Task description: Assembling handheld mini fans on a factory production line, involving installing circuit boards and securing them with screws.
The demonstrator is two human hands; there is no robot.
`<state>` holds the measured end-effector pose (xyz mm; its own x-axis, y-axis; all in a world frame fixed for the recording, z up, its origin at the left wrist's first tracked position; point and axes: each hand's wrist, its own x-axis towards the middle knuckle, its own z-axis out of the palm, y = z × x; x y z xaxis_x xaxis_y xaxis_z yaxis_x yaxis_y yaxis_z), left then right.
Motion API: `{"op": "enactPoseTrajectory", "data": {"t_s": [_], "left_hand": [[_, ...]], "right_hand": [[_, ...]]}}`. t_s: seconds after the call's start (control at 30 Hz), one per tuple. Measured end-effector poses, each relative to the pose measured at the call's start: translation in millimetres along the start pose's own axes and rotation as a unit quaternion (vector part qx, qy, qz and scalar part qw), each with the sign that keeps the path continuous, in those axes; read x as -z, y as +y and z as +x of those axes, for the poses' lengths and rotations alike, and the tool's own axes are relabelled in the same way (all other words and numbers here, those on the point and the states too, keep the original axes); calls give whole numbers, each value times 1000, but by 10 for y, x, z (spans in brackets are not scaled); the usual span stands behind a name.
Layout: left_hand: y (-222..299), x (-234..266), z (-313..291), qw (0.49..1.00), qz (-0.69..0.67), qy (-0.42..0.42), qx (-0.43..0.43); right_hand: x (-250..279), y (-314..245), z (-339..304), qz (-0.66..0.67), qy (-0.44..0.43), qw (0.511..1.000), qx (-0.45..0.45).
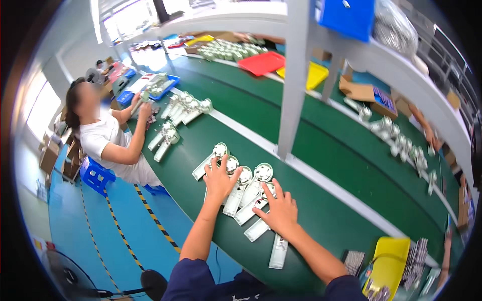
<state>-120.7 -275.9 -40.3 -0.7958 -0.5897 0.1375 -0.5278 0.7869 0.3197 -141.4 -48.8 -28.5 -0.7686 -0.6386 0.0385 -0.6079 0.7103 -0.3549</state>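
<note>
Several pale white-green housings, each with a round slotted head and a long flat handle, lie in a close row on the green work table in front of me; they look like handheld fan bodies. My left hand (219, 181) rests over the left part of the row, fingers spread across the round heads. On the right side, my right hand (279, 208) is open too, its fingertips at a housing's head and handle. Between the hands shows a housing with a round head (263, 172). A nearer housing (278, 251) lies under my right forearm, its head hidden.
A co-worker in white (108, 133) sits at the left, handling a similar piece beside more housings (186, 108). A grey post (293, 90) rises from the table's middle. At the near right lies a yellow tray (390, 261) with small metallic parts. Other hands work at the far right.
</note>
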Motion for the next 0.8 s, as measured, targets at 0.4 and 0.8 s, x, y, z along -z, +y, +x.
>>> {"op": "enactPoseTrajectory", "data": {"t_s": [0.4,0.8], "left_hand": [[594,-19,-1097,998,-11,-25,-48],[1111,398,-2272,863,-145,-164,-454]], "right_hand": [[137,299,-1325,22,94,992,-85],[438,581,-3360,332,245,900,-142]]}}
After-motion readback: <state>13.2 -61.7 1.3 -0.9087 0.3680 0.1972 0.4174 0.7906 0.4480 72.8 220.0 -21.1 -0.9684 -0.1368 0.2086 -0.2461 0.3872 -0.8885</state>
